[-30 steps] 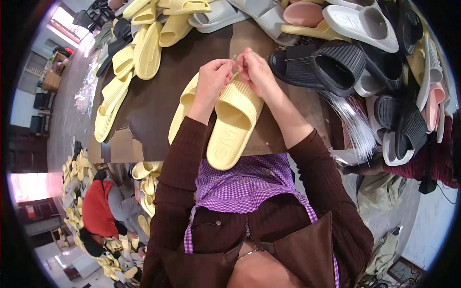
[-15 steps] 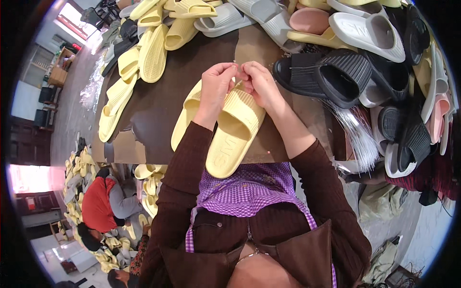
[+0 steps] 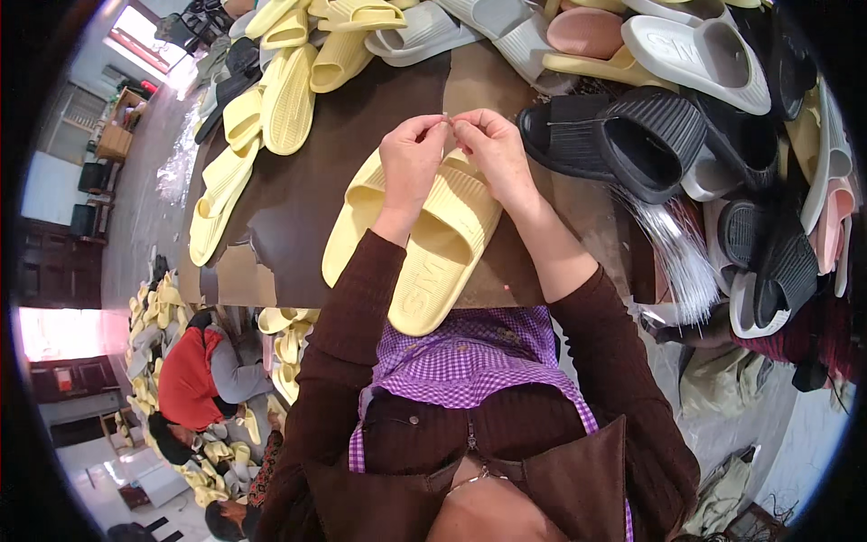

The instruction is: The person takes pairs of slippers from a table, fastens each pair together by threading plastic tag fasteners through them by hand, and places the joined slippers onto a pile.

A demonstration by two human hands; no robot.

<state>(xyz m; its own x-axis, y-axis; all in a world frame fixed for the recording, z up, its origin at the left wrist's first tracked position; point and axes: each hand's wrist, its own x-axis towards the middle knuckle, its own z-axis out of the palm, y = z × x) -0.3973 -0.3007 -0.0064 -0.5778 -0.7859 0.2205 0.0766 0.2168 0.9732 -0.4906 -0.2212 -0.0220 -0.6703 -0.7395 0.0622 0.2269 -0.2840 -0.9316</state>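
Pinching something tiny between them, both hands [image 3: 449, 149] have stayed together above the yellow slippers [image 3: 424, 244], which slid slightly nearer on the surface [image 3: 298, 199].

Soft daylight — sharp centre, warped edges

At centre frame, the pale yellow slide sandals [image 3: 424, 244] are seen in matt, ribbed foam-like plastic. The counter [image 3: 298, 194] is covered by a smooth, dark brown sheet. A black ribbed slide [image 3: 623, 135], upper right, looks matt. The sleeves [image 3: 361, 289] are of knitted brown cloth; the apron [image 3: 470, 352] is of purple checked fabric.
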